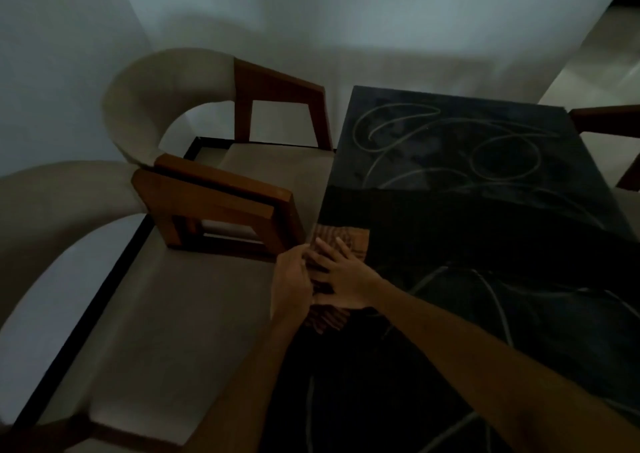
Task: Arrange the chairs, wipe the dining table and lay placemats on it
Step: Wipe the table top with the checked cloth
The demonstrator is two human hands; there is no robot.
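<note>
A dark dining table (467, 210) with pale swirl lines fills the right side. At its left edge lies a brown striped placemat (353, 241), mostly covered by my hands. My right hand (341, 272) rests flat on the placemat with fingers straight and spread. My left hand (294, 279) is at the placemat's left edge by the table rim, its fingers curled onto that edge. Two beige chairs with wooden armrests stand against the table's left side, the near chair (156, 297) and the far chair (273, 155).
The two chairs' wooden armrests (221, 203) meet side by side just beyond my hands. Another chair's wooden arm (606, 117) shows at the far right of the table. Pale walls stand behind, and the room is dim.
</note>
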